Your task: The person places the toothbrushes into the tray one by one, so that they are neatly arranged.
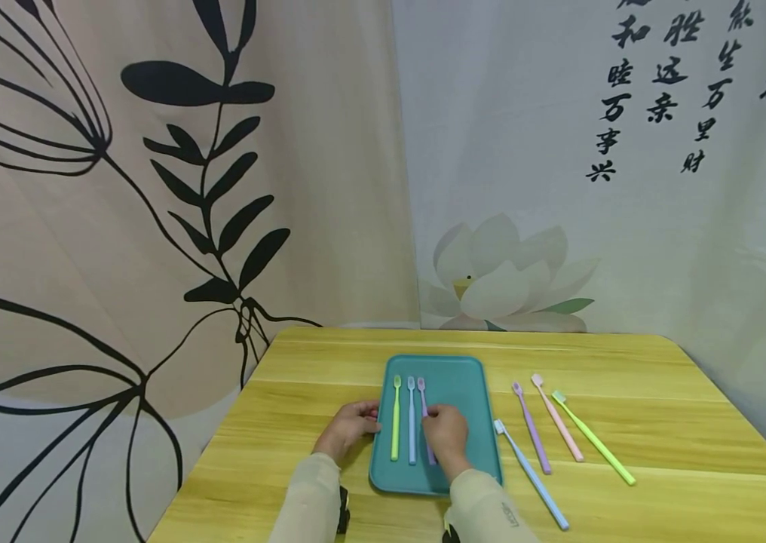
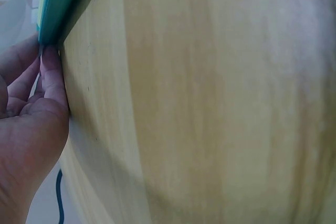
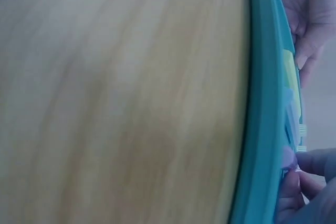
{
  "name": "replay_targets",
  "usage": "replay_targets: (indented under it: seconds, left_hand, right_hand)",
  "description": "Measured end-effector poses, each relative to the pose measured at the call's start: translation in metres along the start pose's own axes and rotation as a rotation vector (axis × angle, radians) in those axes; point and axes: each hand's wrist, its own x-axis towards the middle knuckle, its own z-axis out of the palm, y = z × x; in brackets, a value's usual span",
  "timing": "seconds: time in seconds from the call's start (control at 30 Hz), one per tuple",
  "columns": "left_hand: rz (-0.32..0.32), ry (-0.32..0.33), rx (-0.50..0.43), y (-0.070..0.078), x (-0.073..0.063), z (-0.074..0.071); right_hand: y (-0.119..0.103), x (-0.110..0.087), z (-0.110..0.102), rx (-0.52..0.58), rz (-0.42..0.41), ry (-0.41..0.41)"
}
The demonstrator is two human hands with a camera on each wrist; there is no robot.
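Observation:
A teal tray lies on the table, with a green toothbrush, a blue toothbrush and a purple toothbrush side by side in it, heads toward the far end. My left hand pinches the tray's left rim between thumb and fingers; the left wrist view shows this hand at the tray's edge. Inside the tray, my right hand pinches the purple toothbrush and covers part of its handle. In the right wrist view, its fingertips close on the purple handle.
Right of the tray, another blue toothbrush, another purple one, a pink one and another green one lie slanted on the wooden table. Behind the table hangs a printed cloth.

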Motion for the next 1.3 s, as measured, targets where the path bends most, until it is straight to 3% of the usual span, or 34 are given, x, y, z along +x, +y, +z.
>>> replay_targets:
  seconds: [0.8,1.0,1.3]
  left_hand:
    - [0.02,-0.012,0.001,-0.001,0.001,0.0]
    - [0.032,-0.022,-0.01,-0.003,0.001,0.0]
    - [0.026,-0.029,-0.012,-0.002,0.0,-0.001]
  right_hand:
    - [0.002,0.012,-0.018,0.097,0.01,-0.067]
    - [0.0,0.014,-0.032,0.155,-0.024,-0.097]
    - [0.011,0.026,-0.068,0.088,-0.033,-0.089]
